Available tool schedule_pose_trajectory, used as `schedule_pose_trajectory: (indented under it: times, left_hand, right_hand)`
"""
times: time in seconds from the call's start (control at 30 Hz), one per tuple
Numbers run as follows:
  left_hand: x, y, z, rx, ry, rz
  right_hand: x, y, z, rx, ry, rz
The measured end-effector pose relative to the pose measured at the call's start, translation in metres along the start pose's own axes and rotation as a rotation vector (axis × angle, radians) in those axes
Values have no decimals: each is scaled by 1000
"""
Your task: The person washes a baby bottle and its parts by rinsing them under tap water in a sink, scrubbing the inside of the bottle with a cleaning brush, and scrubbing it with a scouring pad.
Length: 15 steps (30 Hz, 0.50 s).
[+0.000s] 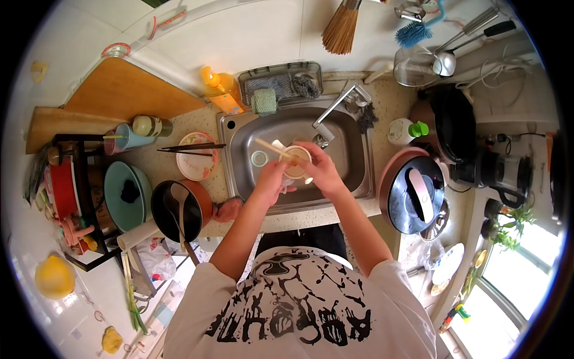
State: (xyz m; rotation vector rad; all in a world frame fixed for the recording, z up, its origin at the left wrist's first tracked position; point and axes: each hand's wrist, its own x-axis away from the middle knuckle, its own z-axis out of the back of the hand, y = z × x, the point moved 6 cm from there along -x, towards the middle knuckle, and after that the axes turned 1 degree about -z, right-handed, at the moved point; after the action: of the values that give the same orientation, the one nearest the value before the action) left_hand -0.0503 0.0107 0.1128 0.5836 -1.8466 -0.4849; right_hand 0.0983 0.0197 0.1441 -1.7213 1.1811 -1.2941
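Observation:
Over the steel sink [242,134], both my hands are at a small light-coloured cup [297,154]. My right hand [323,172] is wrapped round the cup's right side. At its left side, my left hand [272,178] has its fingers closed on a light wooden stick [272,148], whose lower end reaches the cup's mouth. Something white shows beside the stick; it is too small to name. A small round greenish lid or ring [259,158] lies in the sink, left of the cup. The faucet [326,128] hangs just above my right hand.
Left of the sink are a plate [197,170] with dark chopsticks, a black-lined pot [164,206] and a green basin [143,188]. Behind it stand an orange bottle [222,87] and a sponge rack [281,70]. To the right are a green-topped bottle [400,131] and a lidded pot [397,203].

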Motion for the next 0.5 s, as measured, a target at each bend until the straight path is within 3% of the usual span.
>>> schedule_pose_trajectory:
  times: [0.23,0.33,0.43,0.5]
  left_hand:
    - [3,3,-5,108,-110,5]
    - [2,1,-5,216,-211,38]
    - [13,6,-7,203,-113,94]
    - [10,-1,-5,240,-158,147]
  right_hand:
    - [3,13,9,-454,-3,-227]
    - [5,12,13,-82,-127,-224]
    - [10,-11,4,-2,-159,-205]
    - [10,-14,3,11,-189,-195]
